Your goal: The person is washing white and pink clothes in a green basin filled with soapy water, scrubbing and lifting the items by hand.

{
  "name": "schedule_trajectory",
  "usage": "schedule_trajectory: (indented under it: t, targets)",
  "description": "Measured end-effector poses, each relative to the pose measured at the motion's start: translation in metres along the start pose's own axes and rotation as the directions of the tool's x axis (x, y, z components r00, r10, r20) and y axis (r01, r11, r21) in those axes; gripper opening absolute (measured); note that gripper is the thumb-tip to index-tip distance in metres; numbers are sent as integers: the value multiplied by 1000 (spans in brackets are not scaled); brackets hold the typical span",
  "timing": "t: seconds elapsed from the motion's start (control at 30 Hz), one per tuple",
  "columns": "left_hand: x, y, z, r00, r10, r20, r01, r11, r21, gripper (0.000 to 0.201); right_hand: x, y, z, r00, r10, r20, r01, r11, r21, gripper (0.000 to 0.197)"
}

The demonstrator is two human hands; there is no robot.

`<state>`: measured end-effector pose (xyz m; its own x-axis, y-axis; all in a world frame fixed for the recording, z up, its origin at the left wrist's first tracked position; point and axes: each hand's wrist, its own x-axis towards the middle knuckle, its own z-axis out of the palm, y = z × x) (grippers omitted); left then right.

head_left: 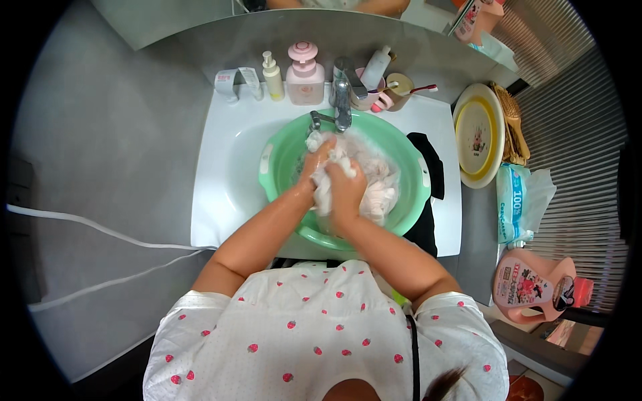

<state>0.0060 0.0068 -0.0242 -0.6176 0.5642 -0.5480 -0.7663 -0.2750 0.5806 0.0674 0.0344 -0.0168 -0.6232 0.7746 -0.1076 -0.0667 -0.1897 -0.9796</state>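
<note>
Both my hands are over a green plastic basin (pixel 276 175) that sits in a white sink. My left hand (pixel 315 164) is closed on a wet white cloth (pixel 323 194), at the left of the bunched fabric. Close beside it, my right hand (pixel 351 187) grips the same white fabric, with a fold showing above the fingers. More pale, wet cloth (pixel 380 194) lies in the water to the right of my right hand. A metal faucet (pixel 342 100) reaches over the basin's far rim. What kind of garment the cloth is cannot be made out.
Along the sink's back edge stand a pink pump bottle (pixel 305 80), a small cream pump bottle (pixel 273 79) and cups with toothbrushes (pixel 399 90). Black fabric (pixel 428 167) hangs by the basin's right side. Rightward are a yellow-rimmed basin (pixel 479 134), tissues (pixel 511 204) and a pink jug (pixel 531 286).
</note>
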Motion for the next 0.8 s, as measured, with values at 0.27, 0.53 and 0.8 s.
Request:
schedule_trajectory:
  t: [0.27,0.53,0.8]
  targets:
    - [-35,37,6,975,124,185,-179,930,321,34,88,-8,-60,657,524,542,-698,694,175,51]
    - [2,30,-23,938,83,336,-304,662,685,53,97,-9,-52,458,551,697,-831,545,115,49]
    - [7,-10,-15,948,-263,177,300,926,-230,54,30,8,-28,957,-139,256,194,959,-206,24]
